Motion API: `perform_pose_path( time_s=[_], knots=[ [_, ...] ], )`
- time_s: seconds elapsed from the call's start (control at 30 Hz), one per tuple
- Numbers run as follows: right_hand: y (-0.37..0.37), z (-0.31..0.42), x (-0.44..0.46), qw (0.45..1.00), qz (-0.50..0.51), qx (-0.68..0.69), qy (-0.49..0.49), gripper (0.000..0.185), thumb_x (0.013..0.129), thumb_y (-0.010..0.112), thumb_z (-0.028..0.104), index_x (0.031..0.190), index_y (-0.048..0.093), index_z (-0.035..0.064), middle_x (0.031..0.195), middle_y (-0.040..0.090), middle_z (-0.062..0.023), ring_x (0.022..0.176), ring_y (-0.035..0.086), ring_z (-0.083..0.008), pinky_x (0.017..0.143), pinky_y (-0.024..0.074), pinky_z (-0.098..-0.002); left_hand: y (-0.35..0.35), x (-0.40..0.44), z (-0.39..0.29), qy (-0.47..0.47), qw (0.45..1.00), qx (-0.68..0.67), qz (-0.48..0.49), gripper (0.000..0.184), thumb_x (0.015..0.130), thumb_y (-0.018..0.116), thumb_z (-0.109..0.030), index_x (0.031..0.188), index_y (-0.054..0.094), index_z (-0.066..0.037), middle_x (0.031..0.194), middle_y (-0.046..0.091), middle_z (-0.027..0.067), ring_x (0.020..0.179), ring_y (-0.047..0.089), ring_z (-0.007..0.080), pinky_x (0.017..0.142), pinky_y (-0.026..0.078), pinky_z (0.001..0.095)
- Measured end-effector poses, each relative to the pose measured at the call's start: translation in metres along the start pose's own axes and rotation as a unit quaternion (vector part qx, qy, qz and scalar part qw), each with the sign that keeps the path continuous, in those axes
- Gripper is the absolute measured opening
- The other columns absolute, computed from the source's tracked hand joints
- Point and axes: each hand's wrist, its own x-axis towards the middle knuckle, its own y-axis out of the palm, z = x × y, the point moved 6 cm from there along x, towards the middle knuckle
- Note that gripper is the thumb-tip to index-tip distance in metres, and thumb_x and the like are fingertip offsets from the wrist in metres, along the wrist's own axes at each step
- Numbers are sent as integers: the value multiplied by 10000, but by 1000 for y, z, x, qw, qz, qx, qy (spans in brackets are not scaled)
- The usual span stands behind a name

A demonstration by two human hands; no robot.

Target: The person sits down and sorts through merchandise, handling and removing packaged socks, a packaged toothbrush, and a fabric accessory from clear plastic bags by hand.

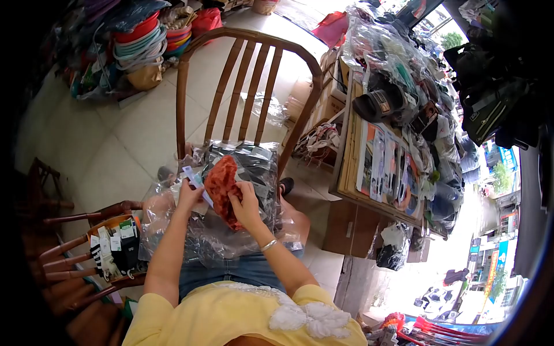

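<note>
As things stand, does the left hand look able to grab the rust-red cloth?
Probably yes: the left hand is close beside the rust-red cloth, and the right hand holds its other side. The pale strip in the left fingers may need shifting first.

No txt legible: the pale tag (193, 176) in the L hand (189, 196), white labels (116, 243) on the blk/white goods (128, 254), the patch (381, 100) on a dk slipper (366, 108), plus the blue sign (502, 254) & orange banner (492, 273) outdoors, all too small/blurry.
</note>
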Motion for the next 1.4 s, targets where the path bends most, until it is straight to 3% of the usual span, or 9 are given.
perform_pose_path(
  time_s=[0.03,0.17,0.3,0.47,0.77,0.9,1.1,1.33,1.4],
  knots=[
    [-3,4,0,999,-27,18,-6,258,805,591,67,1034,509,-20,1056,524,-186,932,545,-380,802,446,-404,8,-11,-10,-62,997,30,36,476,764,633,-26,1170,386,-38,921,595,110,726,632,196,561,527,305],
    [0,20,-4,999,-43,10,-24,277,799,611,101,1037,517,-5,1140,513,-194,1007,522,-384,845,432,-412,5,-9,-8,33,998,14,45,429,782,643,-88,1148,428,-25,992,606,126,828,640,242,659,543,345],
    [26,61,-13,974,3,-172,-144,348,786,634,179,1097,546,49,1233,499,-168,1121,460,-359,926,368,-431,43,-90,-60,306,927,155,153,512,830,590,-82,1300,399,-10,1209,552,123,1090,540,220,899,445,324],
    [5,50,34,997,-38,-35,-50,253,847,577,151,1051,544,5,1075,564,-224,962,547,-402,801,460,-411,48,-126,-65,51,972,-22,228,506,866,516,8,1338,334,-15,1245,492,106,1125,497,174,957,405,305],
    [6,85,-2,995,22,-36,-95,268,800,606,124,1044,544,32,1124,507,-180,952,549,-387,767,478,-416,28,-111,-90,206,968,-31,140,455,902,493,-44,1333,348,-23,1220,513,107,1101,510,176,940,409,287],
    [-3,67,11,999,3,-19,-40,431,779,631,165,1162,497,18,1127,497,-178,936,556,-392,766,482,-413,35,-122,-64,145,962,-18,232,562,906,476,-54,1421,253,-37,1324,451,72,1178,461,163,988,367,283],
    [-1,77,26,996,59,0,-61,504,780,621,194,1226,473,13,1088,498,-179,910,558,-395,756,481,-416,45,-125,-64,-12,926,-324,191,523,1005,312,-356,1423,259,-46,1381,396,77,1244,412,183,1050,322,314],
    [0,94,-14,990,138,-28,-22,450,740,593,147,1174,507,64,1044,513,-158,813,579,-382,665,489,-431,30,-105,-51,31,960,-236,145,591,951,352,-533,1322,406,-76,1249,508,71,1101,528,200,935,447,340],
    [9,100,-35,989,112,-36,-88,415,738,595,121,1142,522,56,991,507,-159,775,572,-372,648,487,-401,29,-99,-54,37,914,-355,191,504,959,396,-461,1272,447,-70,1145,559,86,1005,572,206,836,497,314]
  ],
)
